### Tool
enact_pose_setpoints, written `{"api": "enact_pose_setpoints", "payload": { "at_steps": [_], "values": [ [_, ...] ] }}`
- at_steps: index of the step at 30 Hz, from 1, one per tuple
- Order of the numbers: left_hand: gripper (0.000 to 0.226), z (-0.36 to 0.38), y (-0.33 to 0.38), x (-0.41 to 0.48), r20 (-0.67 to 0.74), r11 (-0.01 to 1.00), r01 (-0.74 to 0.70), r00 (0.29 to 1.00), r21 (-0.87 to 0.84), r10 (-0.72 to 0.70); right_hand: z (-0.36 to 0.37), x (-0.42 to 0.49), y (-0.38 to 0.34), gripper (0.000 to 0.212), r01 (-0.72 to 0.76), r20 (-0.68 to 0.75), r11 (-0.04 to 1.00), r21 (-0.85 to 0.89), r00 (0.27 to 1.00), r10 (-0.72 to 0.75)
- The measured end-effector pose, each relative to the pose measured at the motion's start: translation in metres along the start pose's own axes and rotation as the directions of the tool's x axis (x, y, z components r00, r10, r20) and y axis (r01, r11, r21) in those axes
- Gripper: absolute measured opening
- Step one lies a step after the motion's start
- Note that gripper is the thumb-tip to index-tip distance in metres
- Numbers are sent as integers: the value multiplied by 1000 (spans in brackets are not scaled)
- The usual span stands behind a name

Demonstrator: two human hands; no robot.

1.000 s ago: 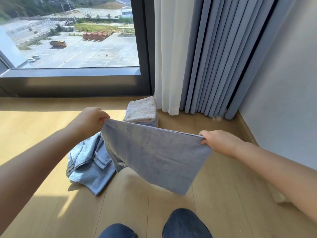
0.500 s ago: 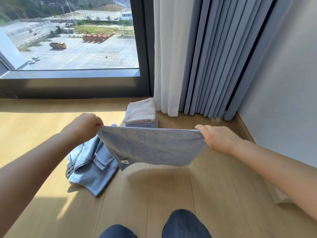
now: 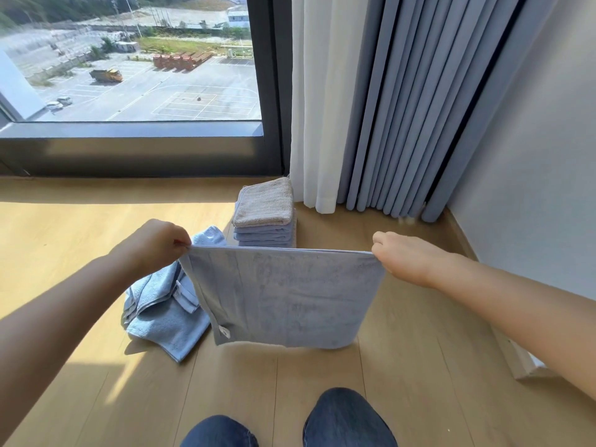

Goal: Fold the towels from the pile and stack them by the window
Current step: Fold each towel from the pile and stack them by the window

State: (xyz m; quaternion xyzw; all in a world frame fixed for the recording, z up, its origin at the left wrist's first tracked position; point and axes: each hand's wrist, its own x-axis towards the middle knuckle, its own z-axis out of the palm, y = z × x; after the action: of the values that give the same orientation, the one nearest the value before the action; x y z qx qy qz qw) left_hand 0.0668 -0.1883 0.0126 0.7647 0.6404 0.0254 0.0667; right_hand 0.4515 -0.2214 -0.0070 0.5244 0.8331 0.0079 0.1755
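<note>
Where the held towel [image 3: 283, 295] hangs: in front of the folded stack [image 3: 264, 221], on the person's side of it. Its top edge is pulled level and hides the stack's lowest layers. The grey-blue cloth drops flat, with a small white tag [image 3: 224, 331] at its lower left corner. Whether its lower edge touches the floor cannot be told.
Left hand [image 3: 158, 245]: left of the stack and nearer the person, with fingers curled and pinching the towel's top left corner.
Right hand [image 3: 403, 259]: right of the stack and nearer the person, with fingers bent over the top right corner and gripping it.
Folded stack: several grey-blue towels folded flat, with one beige towel on top.
Pile [image 3: 161, 304]: just left of the stack and nearer the person. It is light-blue towels lying crumpled, their right side hidden behind the held towel.
Window [image 3: 129, 75]: behind the stack and to its left, with a dark frame.
White curtain [image 3: 319, 108]: just behind the stack on its right, its hem close to the beige towel.
Blue-grey curtain [image 3: 419, 108]: further right of the stack, in pleats.
Floor [image 3: 64, 240]: pale wood under the stack, sunlit to its left.
Knees [image 3: 348, 417]: two in denim, well in front of the stack.
</note>
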Motion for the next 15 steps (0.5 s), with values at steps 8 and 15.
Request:
{"api": "enact_pose_setpoints", "payload": {
  "at_steps": [8,15],
  "values": [
    [23,22,-6,6,5,998,22,1000,61,-22,-2,13,11,20,-149,-27,953,265,986,162],
    [25,33,-2,31,-122,997,81,989,13,-79,-8,31,22,23,-240,-184,820,520,906,382]
  ]
}}
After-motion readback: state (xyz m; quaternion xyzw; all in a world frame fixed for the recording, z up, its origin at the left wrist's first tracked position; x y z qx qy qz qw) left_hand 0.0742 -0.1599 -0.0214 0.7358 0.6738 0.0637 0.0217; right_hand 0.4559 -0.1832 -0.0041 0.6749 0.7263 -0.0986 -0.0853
